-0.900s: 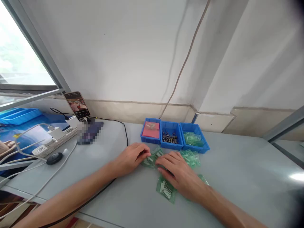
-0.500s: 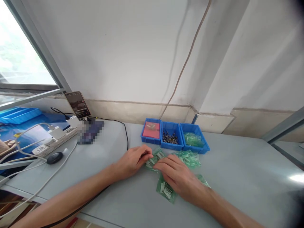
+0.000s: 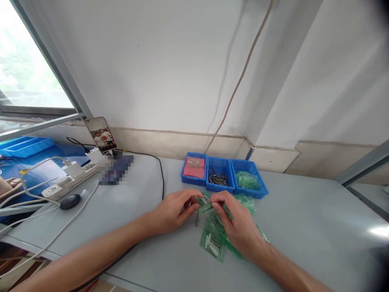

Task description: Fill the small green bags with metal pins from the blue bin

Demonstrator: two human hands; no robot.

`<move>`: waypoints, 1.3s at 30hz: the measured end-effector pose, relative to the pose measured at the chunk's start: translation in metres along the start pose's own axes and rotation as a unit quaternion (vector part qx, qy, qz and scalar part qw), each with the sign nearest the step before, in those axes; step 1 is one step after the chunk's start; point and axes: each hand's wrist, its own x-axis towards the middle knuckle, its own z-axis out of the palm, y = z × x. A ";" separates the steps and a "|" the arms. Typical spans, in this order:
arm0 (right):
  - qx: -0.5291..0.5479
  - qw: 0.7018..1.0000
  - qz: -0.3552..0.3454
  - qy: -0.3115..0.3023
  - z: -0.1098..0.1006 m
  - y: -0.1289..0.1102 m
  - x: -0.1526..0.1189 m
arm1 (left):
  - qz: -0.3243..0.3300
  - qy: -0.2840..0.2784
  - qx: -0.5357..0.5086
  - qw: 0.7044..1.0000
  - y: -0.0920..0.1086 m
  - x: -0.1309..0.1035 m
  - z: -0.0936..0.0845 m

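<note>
Pinching from both sides: our left hand (image 3: 173, 211) and right hand (image 3: 240, 229) each grip one end of a small clear green plastic bag of metal pins (image 3: 204, 202), fingertips closed on it, bag lifted just off the grey tabletop (image 3: 304, 227) in front of the bins.

Left to right:
- Far left edge: white power strip (image 3: 71, 178) with chargers and cables, black round puck (image 3: 69, 201) beside it, propped phone (image 3: 100, 134) with its screen lit.
- Black cable (image 3: 162, 178) runs down the tabletop toward the near edge, passing under our left forearm.
- One loose metal pin (image 3: 197, 219) lies on the tabletop just below the held bag, between our hands.
- More green bags of pins (image 3: 212, 239) lie under and beside our right hand.
- Row of three blue plastic bins (image 3: 223, 178) toward the back edge: red pad in the left one, dark pins in the middle, green bags in the right.

Our read: we're at the opening or emptying step on this bag. Next move calls for a steady pull at the mouth and control so pins don't scatter.
</note>
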 end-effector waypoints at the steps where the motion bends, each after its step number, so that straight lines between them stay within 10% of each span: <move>1: 0.009 0.999 0.034 0.001 -0.001 -0.001 0.000 | 0.024 0.009 0.017 1.000 0.000 0.000 0.000; 10: 0.219 0.953 0.193 0.082 0.005 0.002 0.009 | 0.204 0.059 0.221 0.952 0.003 0.023 0.003; 23: 0.230 0.953 0.189 0.061 0.001 0.010 0.011 | 0.201 0.078 0.187 0.958 -0.002 0.050 0.010; 29: 0.079 0.994 0.054 -0.052 -0.007 0.010 -0.001 | 0.199 0.093 0.176 0.959 -0.012 0.041 0.012; 39: 0.001 0.999 0.031 -0.019 -0.006 0.011 -0.005 | 0.124 0.105 0.134 0.978 -0.006 0.035 0.014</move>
